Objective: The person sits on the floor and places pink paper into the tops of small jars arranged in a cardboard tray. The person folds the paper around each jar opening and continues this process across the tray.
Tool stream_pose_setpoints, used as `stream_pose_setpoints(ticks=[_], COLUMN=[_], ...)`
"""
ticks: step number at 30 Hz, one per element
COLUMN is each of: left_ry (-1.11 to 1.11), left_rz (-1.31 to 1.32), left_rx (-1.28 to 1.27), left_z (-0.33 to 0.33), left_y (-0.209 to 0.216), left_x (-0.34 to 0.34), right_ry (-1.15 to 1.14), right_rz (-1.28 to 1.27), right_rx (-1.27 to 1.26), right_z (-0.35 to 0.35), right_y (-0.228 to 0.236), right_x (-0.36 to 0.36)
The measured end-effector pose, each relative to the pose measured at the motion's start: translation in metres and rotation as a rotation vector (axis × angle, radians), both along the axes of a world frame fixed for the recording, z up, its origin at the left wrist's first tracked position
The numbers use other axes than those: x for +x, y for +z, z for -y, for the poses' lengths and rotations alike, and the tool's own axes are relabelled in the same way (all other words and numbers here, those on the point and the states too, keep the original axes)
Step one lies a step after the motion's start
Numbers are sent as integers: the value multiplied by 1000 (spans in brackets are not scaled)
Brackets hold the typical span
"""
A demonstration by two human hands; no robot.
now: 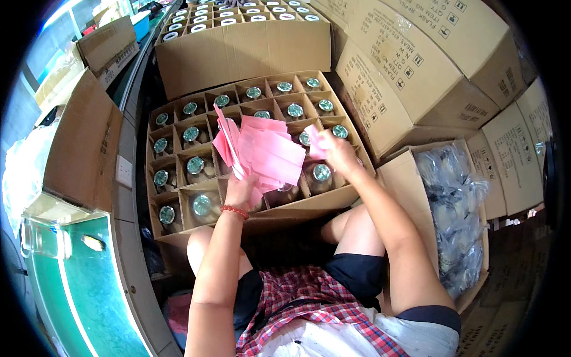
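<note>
A stack of pink paper slips [269, 156] fans out from my left hand [241, 191], which is closed round its lower end. My right hand [340, 153] pinches a single pink slip [315, 143] a little to the right of the stack. Both hands are above a divided cardboard box [196, 225], whose compartments hold glass flasks with silvery-green round tops. One flask [322, 172] stands just below my right hand, and another flask [202, 204] is to the left of my left wrist. The slips hide several compartments in the middle.
Behind stands a second divided box [244, 53] with white-ringed items. Large closed cartons [392, 71] rise on the right, above an open carton of plastic-wrapped dark parts [449, 208]. On the left, a green-topped bench [101, 285] carries an open cardboard box [77, 143].
</note>
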State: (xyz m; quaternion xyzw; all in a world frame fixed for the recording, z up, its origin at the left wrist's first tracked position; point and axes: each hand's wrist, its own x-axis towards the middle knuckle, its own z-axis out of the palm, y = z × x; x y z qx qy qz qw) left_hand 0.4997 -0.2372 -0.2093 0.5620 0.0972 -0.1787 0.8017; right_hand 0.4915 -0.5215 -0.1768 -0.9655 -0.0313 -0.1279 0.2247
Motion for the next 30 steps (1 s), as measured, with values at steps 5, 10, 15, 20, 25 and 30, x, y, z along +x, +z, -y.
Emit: stream_pose_setpoints(ticks=[5,10,15,20,25,30], left_ry=[-17,-8,0,-24,-41,-60], left_rz=[24,7,-12,3,11,36], left_rx=[-18,-1,41,30,55,57], left_z=[5,6,3,5,3,0], left_y=[0,9,6,-7,-5,-9], left_x=[3,1,3,9,7,10], right_ry=[-111,-272,-137,-171,-264,-356], right_rz=[171,-62,-189,-241,-328,-403], right_rx=[29,-83,-228,-615,-763,-556], right_z=[76,94,98,90,82,79], right_y=[19,1,-8,-13,-24,-23], right_x=[18,35,47,68,88,88])
